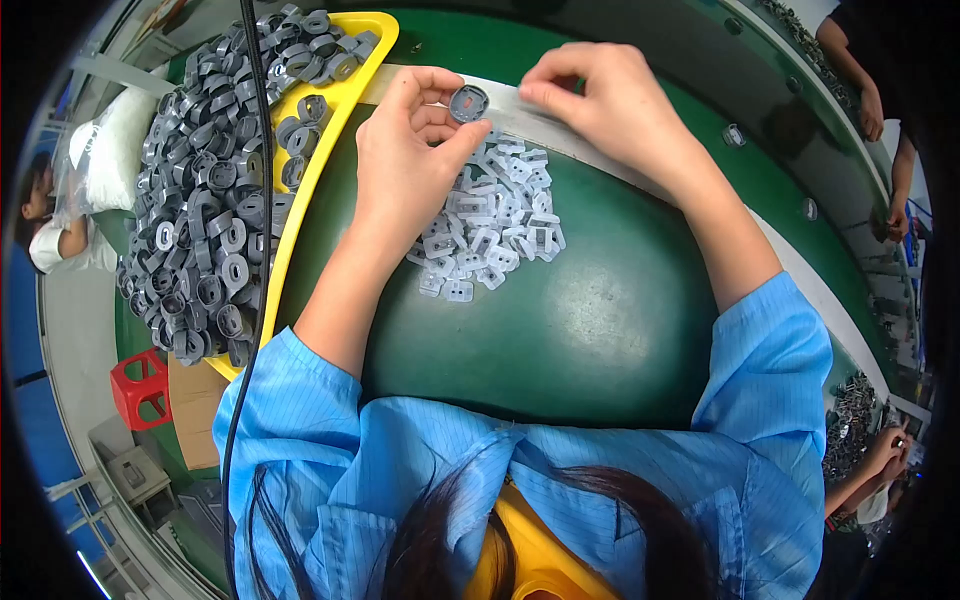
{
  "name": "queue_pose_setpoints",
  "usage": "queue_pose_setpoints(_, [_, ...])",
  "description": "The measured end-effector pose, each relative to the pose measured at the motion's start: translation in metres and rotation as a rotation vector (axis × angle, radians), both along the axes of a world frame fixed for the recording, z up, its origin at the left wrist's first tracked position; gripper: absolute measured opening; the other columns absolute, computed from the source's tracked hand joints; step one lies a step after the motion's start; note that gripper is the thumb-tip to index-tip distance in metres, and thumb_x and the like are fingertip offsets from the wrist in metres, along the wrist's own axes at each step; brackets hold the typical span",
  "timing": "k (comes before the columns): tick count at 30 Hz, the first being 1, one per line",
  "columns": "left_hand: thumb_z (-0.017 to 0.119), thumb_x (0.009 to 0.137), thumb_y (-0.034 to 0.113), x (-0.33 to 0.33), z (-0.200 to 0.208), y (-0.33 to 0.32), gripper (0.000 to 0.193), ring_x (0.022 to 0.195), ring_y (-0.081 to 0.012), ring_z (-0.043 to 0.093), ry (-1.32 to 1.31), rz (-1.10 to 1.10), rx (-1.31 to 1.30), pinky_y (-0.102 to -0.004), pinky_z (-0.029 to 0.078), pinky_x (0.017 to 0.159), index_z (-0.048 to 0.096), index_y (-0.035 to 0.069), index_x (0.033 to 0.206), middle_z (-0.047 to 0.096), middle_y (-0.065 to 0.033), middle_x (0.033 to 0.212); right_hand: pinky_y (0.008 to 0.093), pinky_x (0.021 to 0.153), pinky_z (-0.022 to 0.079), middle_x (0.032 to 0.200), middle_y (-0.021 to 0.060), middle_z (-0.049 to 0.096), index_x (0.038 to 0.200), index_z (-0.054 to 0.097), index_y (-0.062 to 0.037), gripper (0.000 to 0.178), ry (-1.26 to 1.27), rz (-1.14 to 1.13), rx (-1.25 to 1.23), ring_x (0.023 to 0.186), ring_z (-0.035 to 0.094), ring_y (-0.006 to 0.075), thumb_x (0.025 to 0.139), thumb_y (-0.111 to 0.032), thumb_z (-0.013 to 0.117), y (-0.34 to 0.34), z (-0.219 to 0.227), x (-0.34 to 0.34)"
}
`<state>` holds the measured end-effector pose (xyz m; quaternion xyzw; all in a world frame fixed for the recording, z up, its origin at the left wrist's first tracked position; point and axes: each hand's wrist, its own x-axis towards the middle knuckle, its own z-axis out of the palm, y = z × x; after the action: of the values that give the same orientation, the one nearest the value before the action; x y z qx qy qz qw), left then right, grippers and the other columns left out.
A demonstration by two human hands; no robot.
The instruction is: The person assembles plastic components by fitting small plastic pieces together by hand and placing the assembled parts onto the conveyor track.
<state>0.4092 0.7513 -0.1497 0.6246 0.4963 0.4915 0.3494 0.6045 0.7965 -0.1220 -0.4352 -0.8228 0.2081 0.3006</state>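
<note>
My left hand (pixel 410 150) grips a round dark grey plastic housing (pixel 468 103) between thumb and fingers, its hollow side facing up. A small reddish spot shows inside it. To its right, my right hand (pixel 600 95) hovers over the pale strip, apart from the housing. Its thumb and fingers are curled together, and whatever may be between them is hidden. Just below my hands a pile of small translucent white plastic pieces (pixel 490 225) is spread on the green table (pixel 590 340).
A yellow tray (pixel 290 240) heaped with grey plastic housings (pixel 215 200) stands at left, with a black cable (pixel 262 130) hanging across it. A pale strip (pixel 620 165) runs beyond the table. Other people's hands (pixel 872 115) work at the right. A red stool (pixel 140 390) stands lower left.
</note>
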Motion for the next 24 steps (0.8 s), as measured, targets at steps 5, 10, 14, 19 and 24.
queue_pose_setpoints(5, [0.074, 0.075, 0.000, 0.010, 0.002, -0.002, 0.034, 0.073, -0.0106, 0.064, 0.001, 0.022, 0.081, -0.0238, 0.054, 0.067, 0.055, -0.001, 0.102, 0.064, -0.0071, 0.092, 0.0291, 0.065, 0.050, 0.070, 0.0097, 0.067, 0.086, 0.070, -0.0014, 0.019, 0.238, 0.034, -0.137, 0.066, 0.063, 0.0170, 0.080, -0.020, 0.068, -0.017, 0.014, -0.015])
queue_pose_setpoints(10, [0.074, 0.074, -0.002, 0.015, -0.002, -0.004, 0.031, 0.077, -0.0146, 0.067, -0.005, 0.019, 0.187, -0.0254, 0.056, 0.066, 0.054, 0.000, 0.097, 0.062, -0.0093, 0.097, 0.0297, 0.065, 0.050, 0.073, 0.0099, 0.066, 0.083, 0.070, -0.0004, 0.020, 0.257, 0.091, -0.155, 0.067, 0.063, 0.0174, 0.079, -0.020, 0.068, -0.016, 0.005, -0.019])
queue_pose_setpoints(14, [0.074, 0.074, -0.003, 0.013, -0.002, -0.003, 0.031, 0.077, -0.0153, 0.066, -0.042, 0.023, 0.200, -0.0256, 0.056, 0.067, 0.054, -0.001, 0.098, 0.058, -0.0099, 0.099, 0.0311, 0.063, 0.050, 0.072, 0.0077, 0.063, 0.079, 0.067, -0.0011, 0.020, 0.290, 0.004, 0.131, 0.068, 0.062, 0.0184, 0.076, -0.021, 0.072, -0.018, -0.005, -0.027])
queue_pose_setpoints(19, [0.071, 0.074, -0.005, 0.012, -0.002, -0.006, 0.030, 0.077, -0.0176, 0.066, -0.036, 0.038, 0.222, -0.0262, 0.057, 0.068, 0.054, -0.001, 0.098, 0.054, -0.0110, 0.104, 0.0295, 0.063, 0.049, 0.073, 0.0069, 0.063, 0.082, 0.067, -0.0019, 0.020, 0.272, 0.038, 0.052, 0.069, 0.062, 0.0159, 0.074, -0.019, 0.074, -0.022, -0.003, -0.026])
queue_pose_setpoints(24, [0.070, 0.076, -0.007, 0.010, 0.006, -0.011, 0.034, 0.086, -0.0162, 0.065, 0.134, -0.073, 0.309, -0.0253, 0.056, 0.074, 0.055, 0.000, 0.106, 0.050, -0.0110, 0.113, 0.0235, 0.062, 0.050, 0.079, 0.0067, 0.066, 0.090, 0.065, 0.0030, 0.020, 0.579, 0.020, -0.590, 0.068, 0.061, 0.0105, 0.079, -0.011, 0.072, -0.013, 0.005, -0.021])
